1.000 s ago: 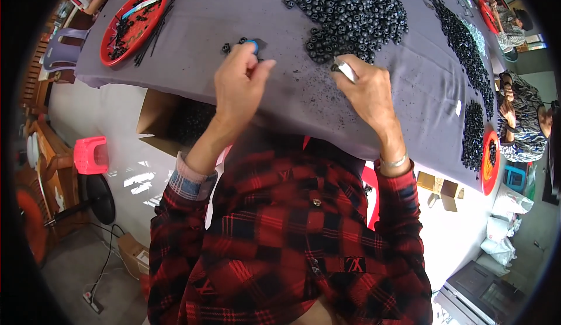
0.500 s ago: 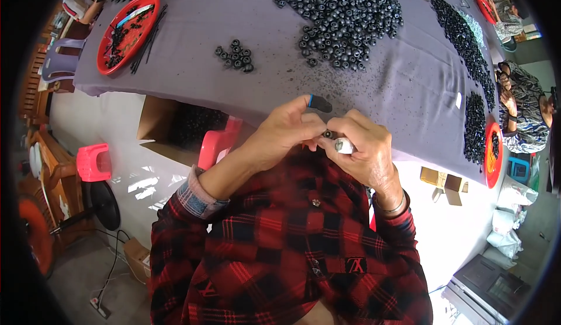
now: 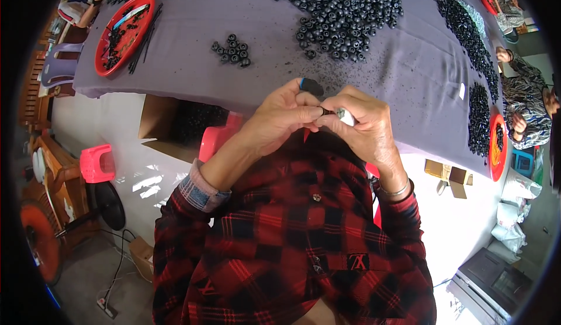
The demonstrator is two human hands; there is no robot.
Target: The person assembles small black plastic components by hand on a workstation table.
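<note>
My left hand [image 3: 283, 117] is closed in a pinch on a small black round piece [image 3: 328, 112], just in front of my chest at the table's near edge. One of its fingers wears a black finger cover [image 3: 312, 87] with a blue band. My right hand [image 3: 368, 123] is closed beside it, fingertips meeting the left ones at the piece. A short white-wrapped object [image 3: 346, 116], perhaps a tool handle, sticks out of the right grip; its far end is hidden. Beyond the hands lie a small cluster of black round pieces [image 3: 232, 51] and a large heap of them [image 3: 345, 15].
Dark crumbs dot the purple tablecloth [image 3: 193, 38]. A red tray [image 3: 100, 62] with black bits stands at left, another red tray [image 3: 498, 164] at right by long dark piles [image 3: 479, 120]. An open carton [image 3: 153, 120] sits below. Another person [image 3: 529, 114] is at right.
Both hands have shifted slightly up, and the small piece has turned between the fingertips. The person at right has moved their arms apart.
</note>
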